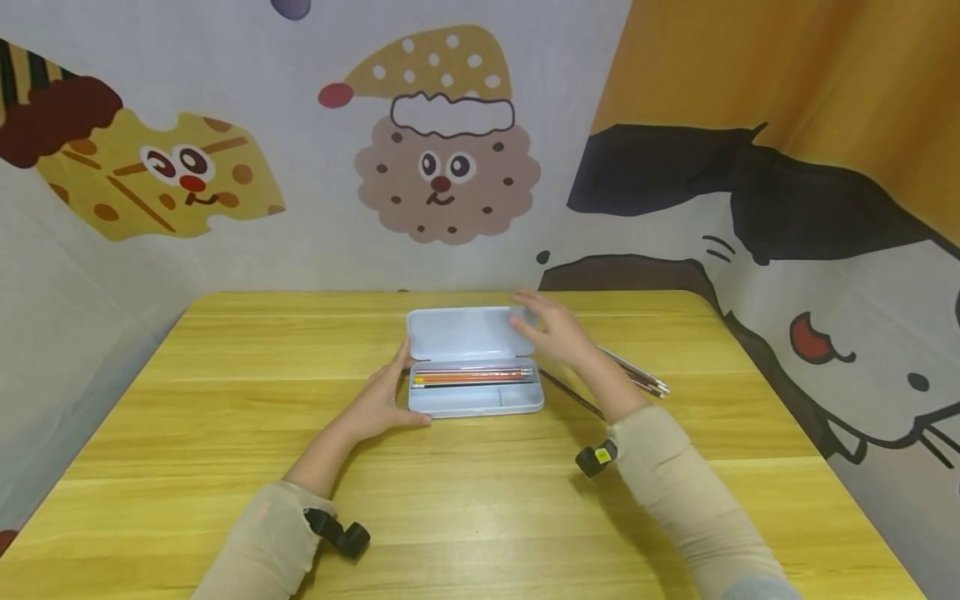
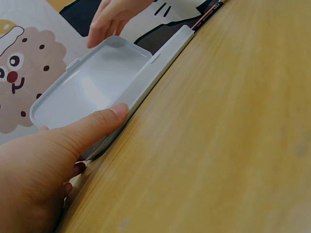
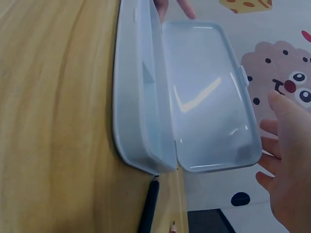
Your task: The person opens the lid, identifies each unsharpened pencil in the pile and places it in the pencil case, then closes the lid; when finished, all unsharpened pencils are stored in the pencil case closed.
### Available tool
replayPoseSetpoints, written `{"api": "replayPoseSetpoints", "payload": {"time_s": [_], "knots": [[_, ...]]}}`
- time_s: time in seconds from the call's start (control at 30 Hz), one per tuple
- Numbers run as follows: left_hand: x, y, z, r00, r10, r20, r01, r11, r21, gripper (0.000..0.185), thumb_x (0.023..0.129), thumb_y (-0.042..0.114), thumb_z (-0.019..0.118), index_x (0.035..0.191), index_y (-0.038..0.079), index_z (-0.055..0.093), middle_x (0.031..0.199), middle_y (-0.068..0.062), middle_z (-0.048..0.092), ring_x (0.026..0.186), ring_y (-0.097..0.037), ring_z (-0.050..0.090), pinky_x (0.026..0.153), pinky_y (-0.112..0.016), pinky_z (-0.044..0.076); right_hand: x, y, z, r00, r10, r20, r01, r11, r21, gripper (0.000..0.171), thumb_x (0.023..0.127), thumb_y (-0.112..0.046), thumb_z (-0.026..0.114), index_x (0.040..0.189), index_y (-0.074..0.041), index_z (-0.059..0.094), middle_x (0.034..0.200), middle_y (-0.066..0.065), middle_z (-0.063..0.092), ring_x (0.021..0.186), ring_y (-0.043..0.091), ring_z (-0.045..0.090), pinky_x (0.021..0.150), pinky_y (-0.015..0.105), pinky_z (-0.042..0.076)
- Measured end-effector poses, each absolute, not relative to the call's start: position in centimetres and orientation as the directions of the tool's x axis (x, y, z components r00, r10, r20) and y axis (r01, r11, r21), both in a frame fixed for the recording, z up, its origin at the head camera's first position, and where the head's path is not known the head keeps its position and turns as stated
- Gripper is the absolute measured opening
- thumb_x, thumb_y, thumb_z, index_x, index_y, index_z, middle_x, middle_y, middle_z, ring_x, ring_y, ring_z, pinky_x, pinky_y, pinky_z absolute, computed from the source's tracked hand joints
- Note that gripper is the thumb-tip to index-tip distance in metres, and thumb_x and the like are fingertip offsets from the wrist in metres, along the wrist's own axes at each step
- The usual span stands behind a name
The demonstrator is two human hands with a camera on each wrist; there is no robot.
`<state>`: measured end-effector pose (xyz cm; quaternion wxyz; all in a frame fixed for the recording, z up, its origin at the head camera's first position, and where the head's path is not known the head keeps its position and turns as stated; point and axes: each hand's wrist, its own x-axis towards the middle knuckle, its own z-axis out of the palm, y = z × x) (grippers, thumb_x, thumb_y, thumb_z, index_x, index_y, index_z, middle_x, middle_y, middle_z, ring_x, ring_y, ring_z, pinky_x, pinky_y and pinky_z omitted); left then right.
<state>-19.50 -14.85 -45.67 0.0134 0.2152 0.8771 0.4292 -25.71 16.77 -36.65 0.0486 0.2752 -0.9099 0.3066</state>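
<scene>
A pale blue pencil case (image 1: 457,403) lies on the table with its lid (image 1: 465,333) swung back. Several pencils (image 1: 472,377) rest in its rear compartment in the head view. My left hand (image 1: 375,407) holds the case by its left end. The thumb (image 2: 104,120) is against the front side, and the other fingers are partly hidden around the end. Beside the lid's right edge is my right hand (image 1: 558,333), fingers loosely spread and gripping nothing; in the right wrist view this hand (image 3: 294,160) is close to the lid's rim, contact unclear.
A dark pencil (image 1: 572,393) lies just right of the case, partly under the right forearm. Farther right several more pencils (image 1: 637,375) lie together on the wooden table (image 1: 480,517). Behind the table hangs a cartoon-printed cloth (image 1: 315,258).
</scene>
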Motion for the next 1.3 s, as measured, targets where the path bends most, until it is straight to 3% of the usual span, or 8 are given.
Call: {"api": "replayPoseSetpoints", "payload": {"time_s": [0.23,0.43,0.9,1.3], "knots": [[-19.6,-14.8,-45.7,-0.909,0.387,0.157,0.363,0.544,0.756,0.136,0.062,0.036,0.090,0.153,0.008,-0.006,0.142,-0.008,0.045,0.136,-0.029,0.029,0.112,-0.051,0.014,-25.4,16.9,-37.3,-0.856,-0.472,0.210,-0.504,0.676,-0.537,0.055,0.098,-0.038,0.052,0.146,-0.013,0.041,0.151,0.009,0.033,0.138,0.031,0.029,0.111,0.049,0.022],[-19.5,-14.9,-45.8,-0.909,0.385,0.159,0.362,0.539,0.761,0.137,0.062,0.037,0.090,0.153,0.016,-0.012,0.144,-0.007,0.044,0.138,-0.028,0.027,0.113,-0.052,0.012,-24.8,17.1,-37.4,-0.842,-0.488,0.231,-0.529,0.662,-0.531,0.055,0.098,-0.037,0.053,0.146,-0.012,0.041,0.151,0.009,0.034,0.138,0.031,0.029,0.111,0.050,0.022],[-19.3,-14.7,-45.9,-0.911,0.382,0.153,0.357,0.547,0.757,0.139,0.061,0.041,0.089,0.152,0.019,-0.014,0.146,-0.010,0.042,0.139,-0.033,0.024,0.112,-0.054,0.011,-23.0,18.0,-38.5,-0.785,-0.520,0.336,-0.619,0.635,-0.463,0.056,0.097,-0.036,0.055,0.145,-0.010,0.041,0.150,0.009,0.035,0.136,0.034,0.031,0.109,0.054,0.023],[-19.2,-14.8,-45.8,-0.901,0.392,0.187,0.384,0.517,0.764,0.137,0.061,0.038,0.089,0.153,0.025,-0.012,0.148,-0.013,0.038,0.137,-0.032,0.029,0.112,-0.051,0.015,-21.2,18.5,-39.1,-0.764,-0.532,0.366,-0.646,0.616,-0.451,0.056,0.096,-0.032,0.058,0.146,-0.014,0.040,0.150,0.008,0.035,0.136,0.031,0.031,0.109,0.055,0.023]]}}
